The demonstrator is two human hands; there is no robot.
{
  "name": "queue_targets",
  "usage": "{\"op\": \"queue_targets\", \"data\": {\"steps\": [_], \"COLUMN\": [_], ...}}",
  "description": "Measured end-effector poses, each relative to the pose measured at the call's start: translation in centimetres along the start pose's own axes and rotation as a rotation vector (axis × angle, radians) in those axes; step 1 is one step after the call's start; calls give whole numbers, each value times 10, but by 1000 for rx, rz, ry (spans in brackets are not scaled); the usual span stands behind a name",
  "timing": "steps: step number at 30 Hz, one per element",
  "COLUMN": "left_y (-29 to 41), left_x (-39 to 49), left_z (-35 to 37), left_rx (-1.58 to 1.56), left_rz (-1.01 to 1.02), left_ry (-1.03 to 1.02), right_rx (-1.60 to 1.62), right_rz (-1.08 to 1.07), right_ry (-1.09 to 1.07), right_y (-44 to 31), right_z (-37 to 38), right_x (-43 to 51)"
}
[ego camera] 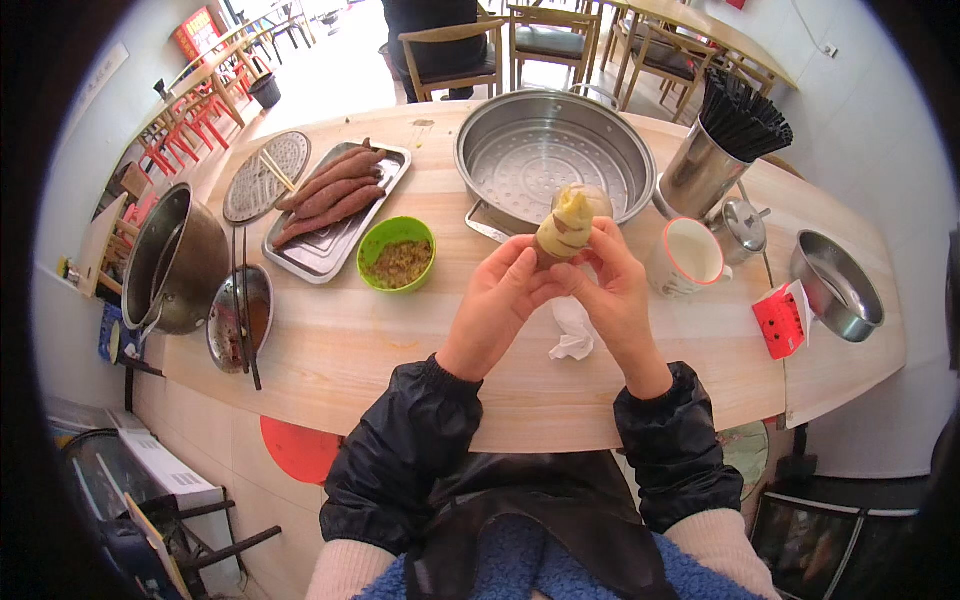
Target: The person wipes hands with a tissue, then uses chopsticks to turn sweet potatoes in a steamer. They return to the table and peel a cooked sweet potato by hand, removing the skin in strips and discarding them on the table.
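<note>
Both hands are raised over the table, close to the near rim of a steel steamer pot (555, 150). Between them is a pale yellow, ringed piece of food (564, 231), perhaps a partly peeled root or shoot, with brown at its lower end. My left hand (496, 296) grips its lower left side. On the other side, the fingers of my right hand (616, 289) pinch it, with the thumb near the base. A round pale shape just behind it is hard to make out. Below the hands, a crumpled white tissue (574, 334) lies on the wooden table (420, 360).
Left: a metal tray (315, 266) of reddish sweet potatoes (337, 184), a green bowl (397, 255) of chopped food, a metal bowl (259, 315) with chopsticks, a deep pot (180, 262). Right: a mug (686, 259), a straw canister (701, 169), a steel basin (836, 285). A person (435, 45) is beyond.
</note>
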State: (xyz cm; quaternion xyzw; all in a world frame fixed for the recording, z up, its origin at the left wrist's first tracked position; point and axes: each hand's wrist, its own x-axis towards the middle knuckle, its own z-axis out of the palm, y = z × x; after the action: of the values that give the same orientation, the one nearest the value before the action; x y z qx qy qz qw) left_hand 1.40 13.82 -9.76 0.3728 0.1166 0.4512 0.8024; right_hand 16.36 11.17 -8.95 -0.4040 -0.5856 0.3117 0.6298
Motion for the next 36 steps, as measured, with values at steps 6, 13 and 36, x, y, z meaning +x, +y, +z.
{"op": "queue_targets", "data": {"steps": [6, 13, 36], "left_y": [4, 8, 16], "left_x": [3, -3, 3], "left_z": [-11, -7, -5], "left_rx": [-56, -112, 576], "left_rz": [24, -110, -23], "left_ry": [-77, -14, 86], "right_rx": [-40, -269, -507], "right_rz": [-100, -289, -136], "right_ry": [-67, -62, -154], "right_y": [3, -7, -25], "right_z": [1, -5, -28], "right_x": [-1, -1, 1]}}
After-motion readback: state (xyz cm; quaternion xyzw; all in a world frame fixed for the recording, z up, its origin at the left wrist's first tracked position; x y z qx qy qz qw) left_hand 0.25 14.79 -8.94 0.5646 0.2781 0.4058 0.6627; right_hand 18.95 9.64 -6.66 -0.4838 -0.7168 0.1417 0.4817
